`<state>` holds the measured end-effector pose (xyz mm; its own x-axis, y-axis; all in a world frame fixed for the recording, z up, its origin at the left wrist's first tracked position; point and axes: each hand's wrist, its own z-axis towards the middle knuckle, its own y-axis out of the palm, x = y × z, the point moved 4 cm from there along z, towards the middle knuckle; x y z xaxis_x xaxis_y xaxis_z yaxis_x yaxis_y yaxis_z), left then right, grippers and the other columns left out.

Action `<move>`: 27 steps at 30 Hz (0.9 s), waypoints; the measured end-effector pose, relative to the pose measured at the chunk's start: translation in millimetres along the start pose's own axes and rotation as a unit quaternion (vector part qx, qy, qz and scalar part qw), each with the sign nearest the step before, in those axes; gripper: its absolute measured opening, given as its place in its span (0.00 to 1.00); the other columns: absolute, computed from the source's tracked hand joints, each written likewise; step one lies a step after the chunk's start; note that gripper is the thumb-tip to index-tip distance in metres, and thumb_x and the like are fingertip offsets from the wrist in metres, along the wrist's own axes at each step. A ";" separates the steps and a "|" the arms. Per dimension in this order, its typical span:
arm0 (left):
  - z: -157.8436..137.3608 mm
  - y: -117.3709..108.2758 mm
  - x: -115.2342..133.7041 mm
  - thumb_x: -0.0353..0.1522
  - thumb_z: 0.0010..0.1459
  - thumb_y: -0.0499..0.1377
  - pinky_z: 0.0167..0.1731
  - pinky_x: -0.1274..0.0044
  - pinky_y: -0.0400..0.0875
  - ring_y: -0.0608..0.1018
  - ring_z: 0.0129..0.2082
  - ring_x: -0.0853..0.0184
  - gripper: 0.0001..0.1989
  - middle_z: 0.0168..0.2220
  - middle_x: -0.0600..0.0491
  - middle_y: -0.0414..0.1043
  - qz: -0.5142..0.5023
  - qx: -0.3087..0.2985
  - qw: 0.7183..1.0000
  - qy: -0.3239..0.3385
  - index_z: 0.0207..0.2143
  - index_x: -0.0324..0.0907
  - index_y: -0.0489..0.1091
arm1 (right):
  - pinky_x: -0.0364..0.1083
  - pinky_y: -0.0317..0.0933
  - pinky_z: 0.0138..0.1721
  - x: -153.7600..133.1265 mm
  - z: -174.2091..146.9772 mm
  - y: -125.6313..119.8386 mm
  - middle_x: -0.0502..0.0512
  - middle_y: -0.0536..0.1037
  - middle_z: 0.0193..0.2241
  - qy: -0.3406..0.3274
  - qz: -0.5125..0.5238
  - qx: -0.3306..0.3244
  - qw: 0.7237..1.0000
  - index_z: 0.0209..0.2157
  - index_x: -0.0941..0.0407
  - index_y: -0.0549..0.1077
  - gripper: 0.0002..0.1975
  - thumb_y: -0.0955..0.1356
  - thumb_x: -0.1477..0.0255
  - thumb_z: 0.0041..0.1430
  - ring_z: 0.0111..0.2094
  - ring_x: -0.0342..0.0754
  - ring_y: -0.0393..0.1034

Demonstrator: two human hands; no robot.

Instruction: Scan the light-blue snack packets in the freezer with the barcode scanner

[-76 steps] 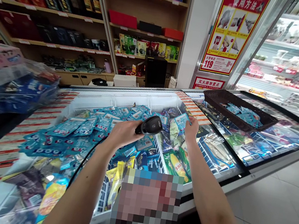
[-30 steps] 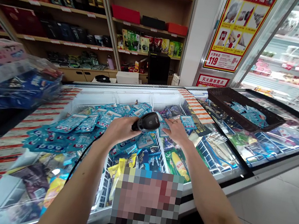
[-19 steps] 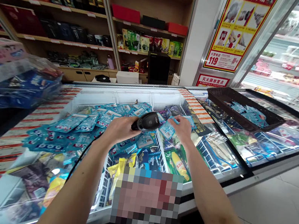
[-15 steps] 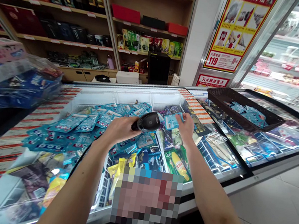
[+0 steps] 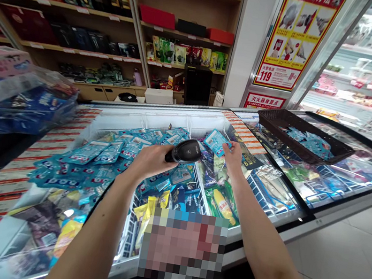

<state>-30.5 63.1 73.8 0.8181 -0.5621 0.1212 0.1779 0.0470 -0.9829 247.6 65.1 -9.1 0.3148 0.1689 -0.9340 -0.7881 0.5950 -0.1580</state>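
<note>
My left hand (image 5: 154,161) is closed around the handle of a black barcode scanner (image 5: 187,151), its head turned to the right over the open chest freezer. Pinched at its lower right edge by my right hand (image 5: 233,158) is a light blue packet (image 5: 217,142), with a white label patch facing up. The scanner head and the packet are close but apart. A heap of similar blue packets (image 5: 86,161) lies to the left of and beneath my left hand. Below my right hand, bags with corn pictures (image 5: 221,202) lie in a white wire basket.
A dark brown tray (image 5: 270,122) holding several blue packets rests on the freezer at right. Plastic-wrapped goods (image 5: 19,92) are stacked at left. Wooden shelves (image 5: 180,68) stand behind; a blurred patch covers the front edge.
My right hand has tilted the blue packet, raising its far left corner and turning its label towards the scanner. My left hand and the scanner have barely moved.
</note>
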 end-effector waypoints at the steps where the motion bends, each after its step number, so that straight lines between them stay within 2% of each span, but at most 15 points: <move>1: 0.0 -0.1 0.2 0.43 0.51 0.52 0.25 0.76 0.60 0.75 0.32 0.62 0.19 0.33 0.54 0.76 0.001 0.000 1.000 0.001 0.44 0.49 0.69 | 0.43 0.63 0.25 0.4 -0.3 0.2 0.50 0.68 0.28 0.017 0.017 0.005 1.000 0.41 0.55 0.62 0.19 0.64 0.57 0.53 0.28 0.45 0.66; 4: 0.2 0.3 0.5 0.43 0.51 0.52 0.26 0.76 0.61 0.75 0.32 0.62 0.20 0.33 0.54 0.75 0.000 -0.006 1.000 0.004 0.45 0.49 0.69 | 0.42 0.63 0.23 -1.1 -2.3 1.4 0.47 0.66 0.26 0.056 0.077 0.010 0.995 0.38 0.54 0.62 0.19 0.66 0.58 0.49 0.26 0.43 0.65; 7: 0.2 0.2 1.0 0.43 0.51 0.52 0.27 0.76 0.61 0.75 0.32 0.62 0.20 0.32 0.53 0.75 -0.001 -0.007 1.000 0.005 0.44 0.48 0.69 | 0.42 0.63 0.22 -5.3 -4.2 1.8 0.46 0.64 0.25 0.065 0.112 0.011 0.992 0.37 0.54 0.62 0.19 0.67 0.58 0.47 0.25 0.43 0.64; 14: 0.4 -0.8 2.5 0.43 0.51 0.52 0.26 0.77 0.61 0.75 0.31 0.63 0.18 0.32 0.53 0.75 0.003 -0.003 1.000 0.002 0.42 0.47 0.69 | 0.43 0.65 0.25 -7.3 -5.3 2.9 0.46 0.65 0.26 0.082 0.106 0.003 0.991 0.37 0.54 0.61 0.19 0.66 0.57 0.46 0.26 0.43 0.65; 27: 0.2 -1.0 2.6 0.43 0.51 0.51 0.25 0.77 0.61 0.75 0.32 0.63 0.19 0.33 0.52 0.76 0.007 -0.006 1.000 0.005 0.43 0.47 0.69 | 0.42 0.66 0.24 -6.7 -5.9 4.0 0.45 0.63 0.26 0.090 0.149 0.001 0.985 0.36 0.54 0.61 0.21 0.69 0.58 0.44 0.26 0.41 0.64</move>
<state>-28.5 61.7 75.1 0.8153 -0.5691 0.1071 0.1611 0.0452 -0.9859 239.2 61.7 -5.4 -0.0296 0.1947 -0.9804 -0.8301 0.5416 0.1326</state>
